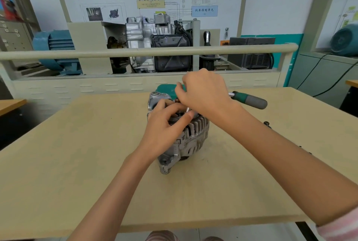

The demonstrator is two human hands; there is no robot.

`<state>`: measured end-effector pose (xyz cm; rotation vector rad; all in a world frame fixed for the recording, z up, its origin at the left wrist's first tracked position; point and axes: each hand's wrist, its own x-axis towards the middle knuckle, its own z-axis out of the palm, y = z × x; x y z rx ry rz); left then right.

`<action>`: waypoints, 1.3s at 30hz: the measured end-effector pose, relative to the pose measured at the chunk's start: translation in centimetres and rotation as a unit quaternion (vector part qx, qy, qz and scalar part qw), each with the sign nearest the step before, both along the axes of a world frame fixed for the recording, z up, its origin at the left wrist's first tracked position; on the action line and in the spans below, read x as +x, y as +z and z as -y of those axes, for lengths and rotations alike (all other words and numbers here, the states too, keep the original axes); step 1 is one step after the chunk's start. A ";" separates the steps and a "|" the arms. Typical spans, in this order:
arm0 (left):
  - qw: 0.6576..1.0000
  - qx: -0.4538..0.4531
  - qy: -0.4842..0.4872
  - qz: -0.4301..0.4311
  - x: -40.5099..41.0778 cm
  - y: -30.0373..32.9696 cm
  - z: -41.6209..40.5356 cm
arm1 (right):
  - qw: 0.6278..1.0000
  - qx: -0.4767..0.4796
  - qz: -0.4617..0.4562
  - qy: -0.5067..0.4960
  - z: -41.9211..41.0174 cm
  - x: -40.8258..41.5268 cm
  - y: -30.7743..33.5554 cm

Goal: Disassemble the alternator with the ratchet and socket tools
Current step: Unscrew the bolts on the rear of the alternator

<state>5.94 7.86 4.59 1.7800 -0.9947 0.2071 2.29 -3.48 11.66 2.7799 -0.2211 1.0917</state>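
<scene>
Head view: left hand (pixel 164 124) grips the top of the alternator (pixel 186 140), which stands on the table (pixel 77 153), thumb and fingers curled round its upper edge. Just above that grip, right hand (pixel 203 93) closes over the ratchet (pixel 249 100) head; its green-grey handle juts out right.

Head-worn camera looks forward and down, close over the table (pixel 58 163).

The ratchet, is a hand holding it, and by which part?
Yes. The right hand grips the ratchet near its head end, above the alternator; the green and grey handle sticks out free to the right.
</scene>
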 end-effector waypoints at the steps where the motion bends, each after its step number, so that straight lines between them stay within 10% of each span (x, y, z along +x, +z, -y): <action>1: 1.000 0.009 -0.006 0.012 0.3 0.3 -0.3 | 1.000 -0.004 0.004 0.010 -0.1 0.0 0.0; 21: 0.980 0.058 -0.191 -0.012 2.4 2.9 -1.7 | 0.970 -0.016 -0.053 0.235 0.1 0.0 1.0; 31: 0.992 0.049 -0.119 0.012 2.2 2.1 -0.4 | 0.995 -0.026 -0.026 -0.089 -2.7 -0.5 0.6; 39: 0.977 0.089 -0.193 -0.018 2.2 3.1 -1.5 | 0.985 -0.056 -0.062 0.148 -0.7 -0.9 1.3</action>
